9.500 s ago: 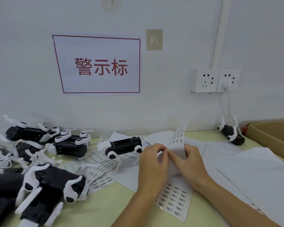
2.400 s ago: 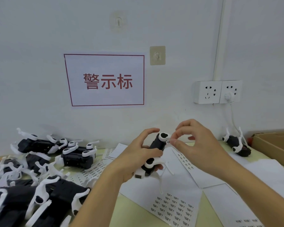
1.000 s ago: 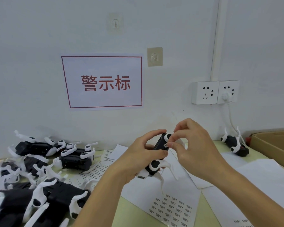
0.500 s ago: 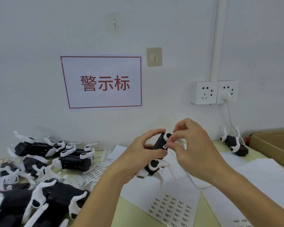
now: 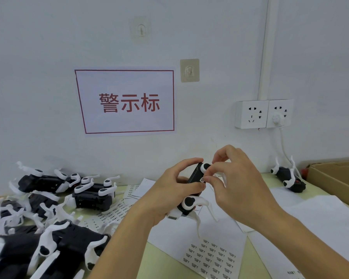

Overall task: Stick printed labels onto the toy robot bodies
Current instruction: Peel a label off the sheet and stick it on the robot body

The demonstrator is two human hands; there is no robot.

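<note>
Pinching a small white label between thumb and forefinger, the right hand presses it against the black side of a toy robot body, its other fingers curled above. The left hand grips that body from the nine o'clock side, thumb across the near face and fingers wrapped behind, holding it tilted above the table with its white legs dangling below. Straight down at six o'clock from the hands lies a label sheet with rows of small printed stickers, resting on the pale yellow-green tabletop among other white sheets. Out at nine o'clock a heap of black-and-white robot bodies sprawls over more strips of labels, legs sticking up every way. Off at three o'clock a lone robot lies on its back near the wall, just beside a cardboard box at the table's edge. On the wall at eleven o'clock hangs a white sign with a red border and red characters, an adhesive hook at twelve, and at one o'clock a double wall socket with a white plug and cord in it.
</note>
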